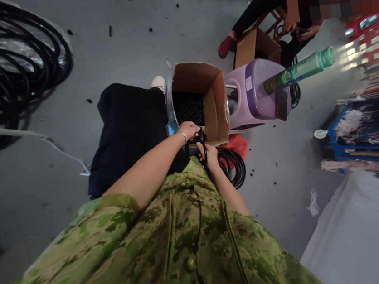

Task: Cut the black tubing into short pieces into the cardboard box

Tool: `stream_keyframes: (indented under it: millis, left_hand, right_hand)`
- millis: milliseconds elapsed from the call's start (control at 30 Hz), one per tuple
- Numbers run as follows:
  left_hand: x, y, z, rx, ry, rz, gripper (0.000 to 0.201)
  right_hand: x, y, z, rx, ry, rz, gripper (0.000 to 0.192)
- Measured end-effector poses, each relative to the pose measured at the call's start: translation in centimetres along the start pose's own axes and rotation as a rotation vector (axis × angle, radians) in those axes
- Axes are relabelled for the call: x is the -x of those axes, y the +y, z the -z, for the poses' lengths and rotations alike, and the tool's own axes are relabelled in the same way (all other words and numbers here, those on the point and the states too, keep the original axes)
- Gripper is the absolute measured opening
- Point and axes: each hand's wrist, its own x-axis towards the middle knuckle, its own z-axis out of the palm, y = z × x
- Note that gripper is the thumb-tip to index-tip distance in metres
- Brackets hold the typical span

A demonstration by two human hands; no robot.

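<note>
Over the near edge of an open cardboard box point(216, 111), my left hand point(189, 130) is closed in a pinch. Something small and dark at its fingertips is too unclear to name. Just below and to the right, my right hand point(210, 155) is closed around a length of black cable point(205, 153). A pile of small black pieces point(189, 108) lies inside the box. Beside my right wrist hangs or rests a coil of the same kind of black cable point(235, 166).
A purple plastic stool point(252, 91) holds a green bottle point(304, 69) and a phone-like dark object point(281, 104). Large black coils point(13, 66) lie at left. Another person point(259, 6) sits by a second box point(245, 49). A blue rack point(343, 142) stands right.
</note>
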Motion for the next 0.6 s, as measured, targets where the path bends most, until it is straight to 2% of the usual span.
stream_keyframes:
  millis: [233, 400, 500, 600]
  left_hand:
    - [0.1, 0.3, -0.3, 0.063, -0.027, -0.004, 0.022]
    - [0.3, 0.9, -0.4, 0.175, -0.015, -0.027, 0.021]
    - [0.6, 1.3, -0.4, 0.312, 0.01, -0.081, 0.021]
    - [0.9, 2.1, -0.1, 0.485, -0.024, -0.142, 0.02]
  right_hand:
    - [0.5, 0.6, 0.9, -0.176, -0.018, -0.116, 0.051]
    - [1.4, 1.7, 2.4, -0.186, -0.077, -0.062, 0.051]
    - [2.5, 2.3, 3.1, -0.16, -0.146, -0.009, 0.044]
    - [3.7, 3.0, 3.4, -0.145, -0.185, 0.045, 0.04]
